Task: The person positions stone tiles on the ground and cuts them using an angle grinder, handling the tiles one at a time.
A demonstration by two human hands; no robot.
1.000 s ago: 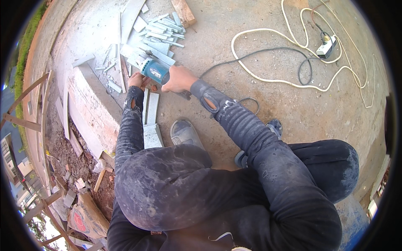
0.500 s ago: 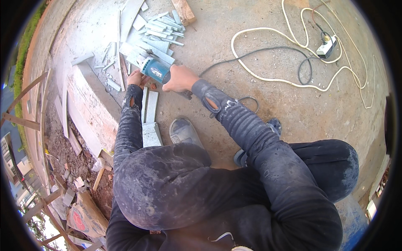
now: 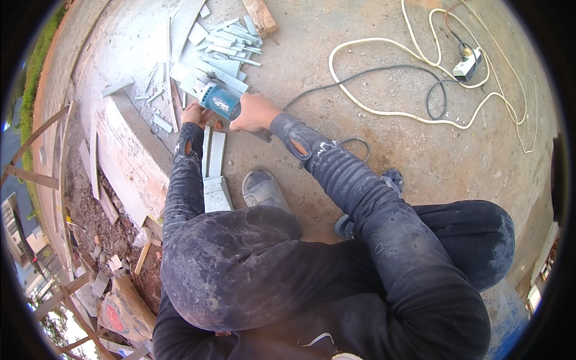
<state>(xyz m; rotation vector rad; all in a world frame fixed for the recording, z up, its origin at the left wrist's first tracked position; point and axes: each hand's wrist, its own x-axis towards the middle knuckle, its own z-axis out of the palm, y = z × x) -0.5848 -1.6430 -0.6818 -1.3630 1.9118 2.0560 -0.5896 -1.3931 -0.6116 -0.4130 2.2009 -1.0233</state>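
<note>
1. Here's white lettering on the blue tool [image 3: 219,101], right beside my fingers; a red emblem marks the sack [image 3: 123,312], well back from my left fingers.
2. Counting: one tool, one sack, one socket box [image 3: 468,66] far right of my fingers, one timber [image 3: 261,17] beyond them. Strips [image 3: 221,41] heaped past my fingertips overlap too much to count.
3. Right hand [image 3: 255,112]: fingers clamped round the tool's rear!
4. Left hand [image 3: 195,114]: at its front; whether those fingers grip, I can't tell.
</note>
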